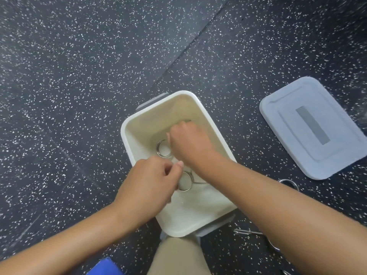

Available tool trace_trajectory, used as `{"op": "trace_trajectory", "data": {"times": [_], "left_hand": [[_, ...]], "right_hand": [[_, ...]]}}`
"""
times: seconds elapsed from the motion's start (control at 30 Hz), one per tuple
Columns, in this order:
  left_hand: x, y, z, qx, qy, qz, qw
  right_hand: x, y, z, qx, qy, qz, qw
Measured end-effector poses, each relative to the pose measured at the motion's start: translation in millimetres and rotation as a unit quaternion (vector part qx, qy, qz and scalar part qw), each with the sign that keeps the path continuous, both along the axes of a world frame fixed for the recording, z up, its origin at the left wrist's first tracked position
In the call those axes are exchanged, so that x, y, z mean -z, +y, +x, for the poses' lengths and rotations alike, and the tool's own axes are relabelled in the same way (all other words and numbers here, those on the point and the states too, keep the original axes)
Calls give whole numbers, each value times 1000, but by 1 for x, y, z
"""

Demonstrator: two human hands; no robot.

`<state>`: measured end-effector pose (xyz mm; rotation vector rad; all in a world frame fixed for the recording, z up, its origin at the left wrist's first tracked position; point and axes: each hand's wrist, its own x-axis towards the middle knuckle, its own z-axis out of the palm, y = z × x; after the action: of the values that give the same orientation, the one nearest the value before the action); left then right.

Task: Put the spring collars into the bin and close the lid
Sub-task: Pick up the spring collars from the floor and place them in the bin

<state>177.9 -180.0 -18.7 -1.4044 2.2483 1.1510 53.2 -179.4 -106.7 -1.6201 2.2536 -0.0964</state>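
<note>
Head-camera footage looks straight down on a white rectangular bin (127,133) that is set on a dark speckled floor (79,76), its lid off and its inside open to view. Grey handle tabs can be seen at its far and near ends.

Two spring collars are seen inside the bin. One spring collar (163,148) lies on the bottom toward the far half, its round wire coil facing up. A second spring collar (185,181) is nearer the middle, with its straight wire handles pointing toward the right wall.

Both hands are lowered into the bin. The left hand (148,185) is curled, with thumb and fingers drawn together right against the coil of the second collar; whether the wire is actually pinched cannot be told, since the contact is covered by the fingers. The right hand (189,143) is turned knuckles-up just beside the first collar, its fingers bent downward and hidden, so it cannot be told whether anything is gripped.

The grey lid (311,128) is lying flat on the floor to the right of the bin, well apart from it, with a darker rectangular strip at its centre.

Outside the bin, on the floor under the right forearm, part of a wire ring (289,183) is seen near the lid, and more wire handles (250,232) are seen beside the bin's near corner. Beige trouser fabric (176,255) is visible at the bottom edge.
</note>
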Motion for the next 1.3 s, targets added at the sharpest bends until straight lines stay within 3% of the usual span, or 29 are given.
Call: {"op": "trace_trajectory", "data": {"times": [0.23, 0.53, 0.9, 1.17, 1.3], "left_hand": [[-32, 10, -12, 34, 50, -2, 998], [-53, 38, -44, 115, 110, -23, 987], [-27, 104, -96, 303, 123, -85, 941], [30, 140, -141, 418, 48, -115, 900], [60, 151, -162, 497, 13, -104, 862]], "right_hand": [[-87, 81, -40, 99, -56, -82, 990], [-127, 216, -92, 210, -130, -9, 969], [-123, 363, -114, 321, -92, 97, 938], [-75, 431, -90, 434, -208, 125, 868], [-41, 443, -70, 459, -243, 129, 845]]}}
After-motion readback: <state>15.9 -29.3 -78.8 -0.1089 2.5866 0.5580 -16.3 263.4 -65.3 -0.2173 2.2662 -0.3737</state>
